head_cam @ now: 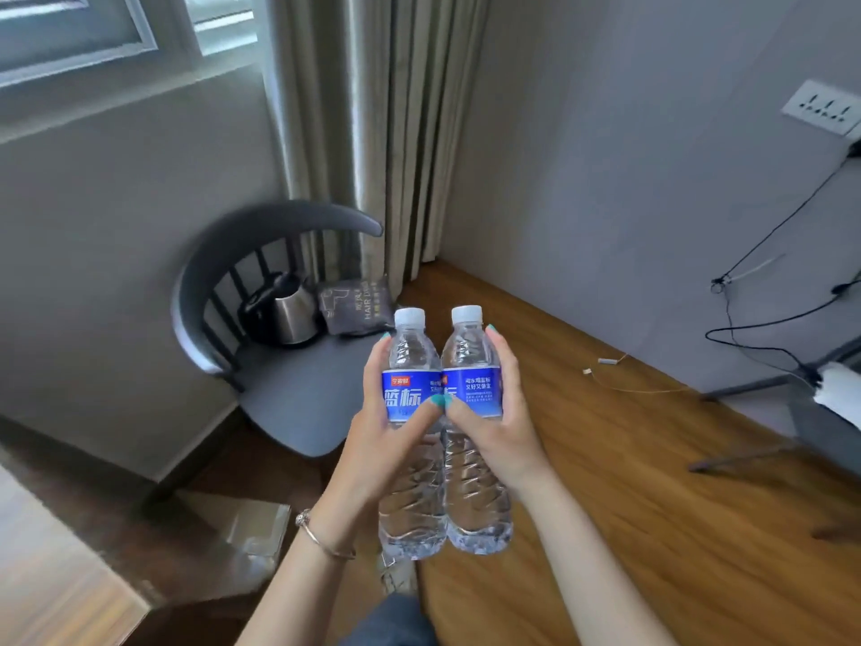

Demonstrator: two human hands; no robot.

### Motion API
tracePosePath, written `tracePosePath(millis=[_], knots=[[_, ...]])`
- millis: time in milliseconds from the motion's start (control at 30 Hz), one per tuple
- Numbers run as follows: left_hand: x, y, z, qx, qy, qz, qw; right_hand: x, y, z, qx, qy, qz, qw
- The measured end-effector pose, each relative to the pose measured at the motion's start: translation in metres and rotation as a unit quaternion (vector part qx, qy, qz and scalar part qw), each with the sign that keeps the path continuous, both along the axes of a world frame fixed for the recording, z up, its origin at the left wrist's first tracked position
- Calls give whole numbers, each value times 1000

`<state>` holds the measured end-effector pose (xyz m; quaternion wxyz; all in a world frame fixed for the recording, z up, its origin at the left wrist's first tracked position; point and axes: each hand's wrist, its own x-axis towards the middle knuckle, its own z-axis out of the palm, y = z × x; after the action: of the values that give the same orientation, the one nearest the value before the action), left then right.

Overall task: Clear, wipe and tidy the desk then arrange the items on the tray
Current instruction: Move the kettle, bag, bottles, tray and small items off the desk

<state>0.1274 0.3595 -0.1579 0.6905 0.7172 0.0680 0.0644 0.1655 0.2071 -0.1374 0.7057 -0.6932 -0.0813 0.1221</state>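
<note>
Two clear water bottles with blue labels and white caps stand upright side by side in the air, touching each other. My left hand (382,440) grips the left bottle (410,347) around its label. My right hand (494,426) grips the right bottle (470,347) the same way. Both are held above the left edge of the wooden desk (629,482). No tray is in view.
A grey chair (298,398) to the left carries a steel kettle (291,314) and a dark hair-dryer bag (356,307). On the desk lie a thin cable (619,380) and black cords (764,328) near the wall. A wall socket (822,107) is at the upper right.
</note>
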Motion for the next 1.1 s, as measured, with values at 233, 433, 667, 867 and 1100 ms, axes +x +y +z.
tracePosePath(millis=[233,433,667,867,1100], knots=[[75,16,-11,-48,21,23,998,96,20,-1,-29,24,57,998],[117,49,-20,-29,43,146,988,169,67,-23,-27,74,140,987],[157,96,-67,-83,129,318,936,261,155,-81,-83,93,337,933],[169,127,-114,-109,153,407,894,316,220,-124,-196,-23,480,855],[181,156,-166,-57,179,483,855,328,276,-187,-209,-71,526,821]])
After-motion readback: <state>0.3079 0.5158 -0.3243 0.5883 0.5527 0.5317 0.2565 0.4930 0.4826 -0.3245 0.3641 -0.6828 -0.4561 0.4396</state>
